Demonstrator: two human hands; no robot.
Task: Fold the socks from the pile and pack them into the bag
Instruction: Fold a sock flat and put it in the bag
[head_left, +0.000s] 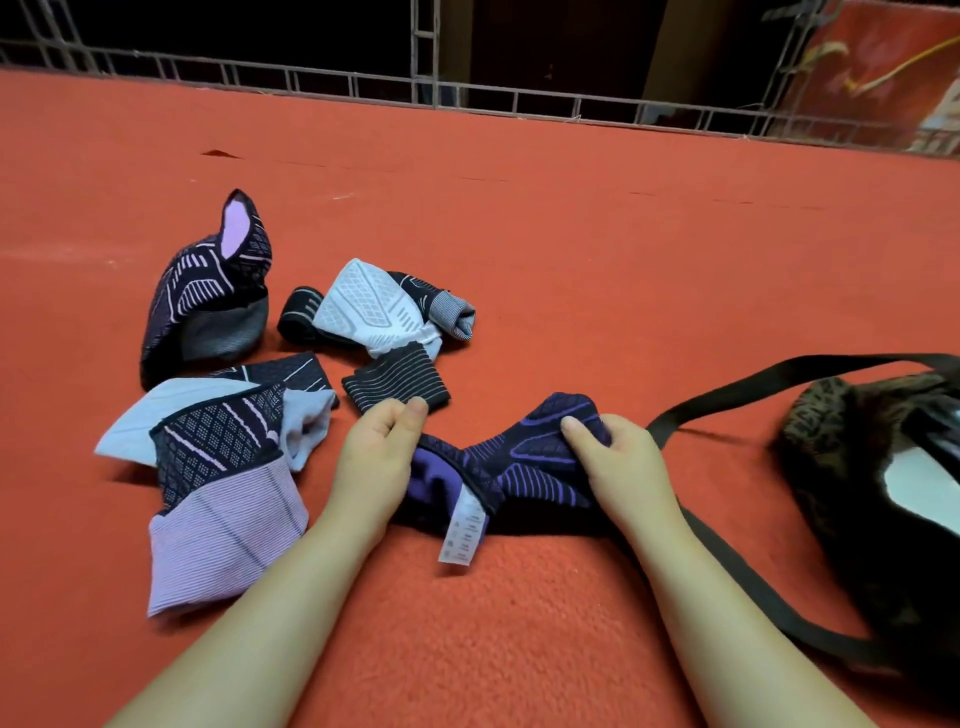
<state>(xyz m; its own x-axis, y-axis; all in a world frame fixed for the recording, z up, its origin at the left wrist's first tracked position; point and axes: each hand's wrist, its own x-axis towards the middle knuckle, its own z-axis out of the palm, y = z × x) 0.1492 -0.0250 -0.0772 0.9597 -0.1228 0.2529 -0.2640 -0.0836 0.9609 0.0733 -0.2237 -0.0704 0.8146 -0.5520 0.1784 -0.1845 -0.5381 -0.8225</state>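
The dark purple sock (524, 467) lies on the red carpet (571, 234) between both hands. The right hand (618, 467) has its grip closed on one end; the left hand (376, 452) has its fingers curled at the other end, though I cannot tell if they hold it. The sock is bunched, so the fold may come out crooked, and its white label (464, 530) may stick out. Left of the left grip lie the loose socks (218, 457). Right of the right grip waits the bag (852, 447); its strap (727, 395) passes near the sock and could catch.
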